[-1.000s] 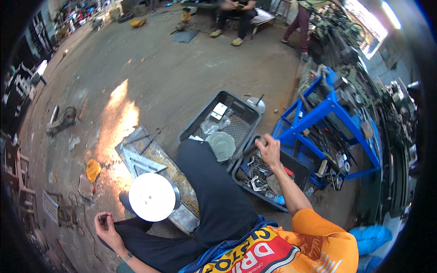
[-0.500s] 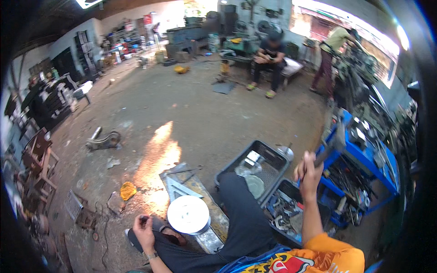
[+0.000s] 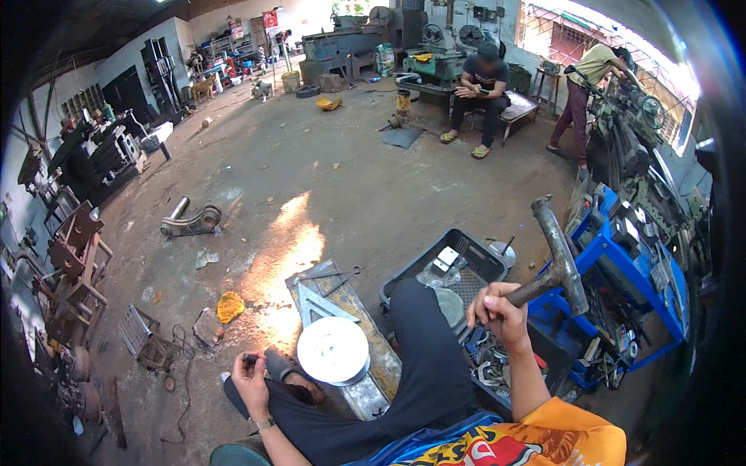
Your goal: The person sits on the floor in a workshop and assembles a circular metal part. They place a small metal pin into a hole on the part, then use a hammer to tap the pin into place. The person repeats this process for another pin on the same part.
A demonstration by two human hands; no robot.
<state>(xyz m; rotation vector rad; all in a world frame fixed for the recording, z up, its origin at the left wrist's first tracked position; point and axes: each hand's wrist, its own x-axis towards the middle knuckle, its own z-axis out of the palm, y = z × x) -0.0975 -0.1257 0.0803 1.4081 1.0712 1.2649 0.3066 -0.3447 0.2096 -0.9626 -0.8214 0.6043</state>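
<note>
My right hand (image 3: 501, 317) is raised over the right knee, wrapped round the handle of a heavy metal hammer (image 3: 561, 250), whose long head points up and down. Beside my left shin, my left hand (image 3: 250, 388) pinches a short dark piece between thumb and fingers; its kind cannot be made out. A round white disc (image 3: 332, 349) with a small centre hole lies between my legs, on a worn low bench (image 3: 382, 363). A metal triangle-shaped square (image 3: 317, 305) sticks out beyond the disc's far edge. Dark dividers (image 3: 342, 279) rest at the bench's far end.
A black crate (image 3: 396, 283) and a tool-filled bin (image 3: 556, 361) stand by my right leg, next to a blue tool rack (image 3: 622, 264). A metal arm part (image 3: 190, 223) lies on the floor. One person sits (image 3: 488, 78); another bends over a machine (image 3: 589, 78).
The view has shifted, so the room appears farther right. My right hand has come lower and nearer with the hammer, now sharp instead of blurred. The left hand keeps its pinch; the disc stays put.
</note>
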